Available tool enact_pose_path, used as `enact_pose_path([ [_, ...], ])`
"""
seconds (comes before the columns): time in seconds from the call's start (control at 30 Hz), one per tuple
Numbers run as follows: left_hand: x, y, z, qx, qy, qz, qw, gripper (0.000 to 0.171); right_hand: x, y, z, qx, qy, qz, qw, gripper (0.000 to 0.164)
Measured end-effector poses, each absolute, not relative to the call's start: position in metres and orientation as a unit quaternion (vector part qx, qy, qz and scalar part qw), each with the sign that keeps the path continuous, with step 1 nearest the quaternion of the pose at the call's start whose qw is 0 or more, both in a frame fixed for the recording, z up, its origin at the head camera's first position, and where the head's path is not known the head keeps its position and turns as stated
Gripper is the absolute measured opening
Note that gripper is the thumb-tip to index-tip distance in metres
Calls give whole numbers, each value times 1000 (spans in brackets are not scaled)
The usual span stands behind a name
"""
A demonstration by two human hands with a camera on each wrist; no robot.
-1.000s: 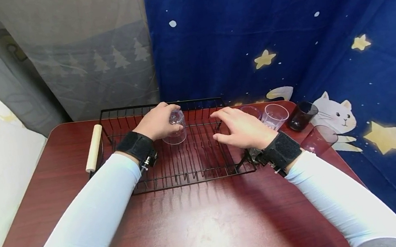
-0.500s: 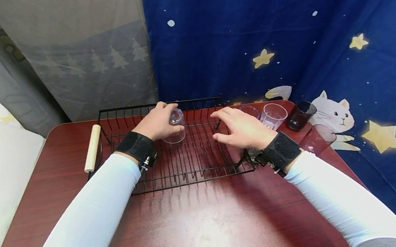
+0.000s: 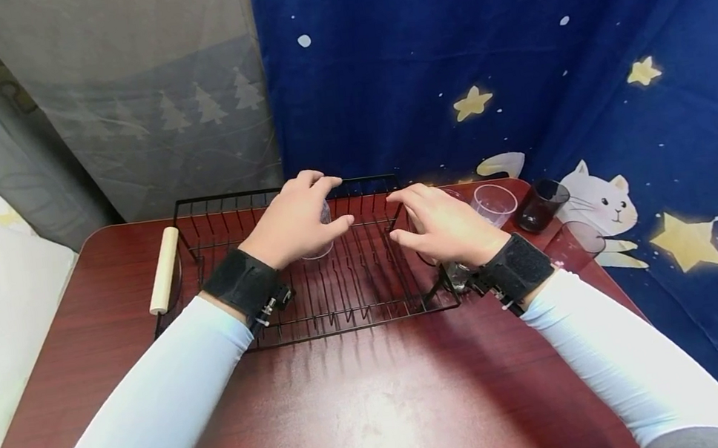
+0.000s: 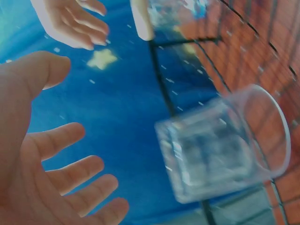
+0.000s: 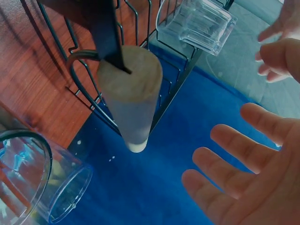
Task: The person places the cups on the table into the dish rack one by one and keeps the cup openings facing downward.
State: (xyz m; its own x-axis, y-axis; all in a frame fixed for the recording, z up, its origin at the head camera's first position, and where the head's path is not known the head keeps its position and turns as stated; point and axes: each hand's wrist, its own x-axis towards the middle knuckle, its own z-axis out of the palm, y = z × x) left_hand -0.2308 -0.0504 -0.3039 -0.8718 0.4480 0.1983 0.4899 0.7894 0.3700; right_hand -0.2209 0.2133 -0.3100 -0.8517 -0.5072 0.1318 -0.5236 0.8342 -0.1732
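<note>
A deep blue fabric curtain with yellow stars [image 3: 373, 65] hangs along the far side and the right, meeting a grey fabric curtain printed with pale trees [image 3: 146, 78] at the far left. In front of them spreads the glossy reddish-brown table [image 3: 367, 402]. My 2 arms reach across it in white stretchy sleeves [image 3: 146, 407], 1 from each side. Between them, on the far half, sits the black rectangular wire rack [image 3: 353, 328].

My left hand [image 3: 296, 220] hovers over the middle of the rack, palm toward the right, thumb and fingers spread with gaps between them, holding nothing. My right hand [image 3: 453, 223] hangs above the rack's right end, palm turned to the left, its fingers loosely spread and also holding nothing. I wear 2 black wrist straps [image 3: 241, 283], 1 on each wrist.

A pale round wooden handle [image 3: 164, 270] runs along the rack's left end; another wooden handle [image 5: 131, 75] shows at its right end.

The clear plastic cup with a squarish base [image 4: 225, 145] stands upside down on the rack, just beside my left palm and apart from the fingers. On the table's far right stand a smoky dark see-through cup [image 3: 541, 205], a reddish see-through cup [image 3: 573, 246] slightly nearer, and a colourless see-through cup [image 3: 494, 201], partly hidden by my right hand.
</note>
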Motion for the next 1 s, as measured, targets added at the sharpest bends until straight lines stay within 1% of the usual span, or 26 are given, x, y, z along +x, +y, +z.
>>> enact_pose_path([
  [0.13, -218, -41, -296, -270, -942, -188, 61, 67, -219, 217, -309, 273, -955, 106, 45, 59],
  [0.27, -209, -36, -293, -288, -941, -169, 61, 66, -218, 220, -307, 275, -953, 114, 61, 56],
  [0.6, -197, -25, -300, -305, -931, -186, 72, 57, -216, 237, -307, 255, -956, 122, 74, 52],
  [0.8, -193, -19, -305, -336, -920, -198, 47, 54, -217, 253, -308, 236, -962, 118, 67, 50],
  [1.0, -189, -15, -306, -357, -913, -196, 27, 50, -219, 271, -308, 209, -970, 113, 57, 52],
])
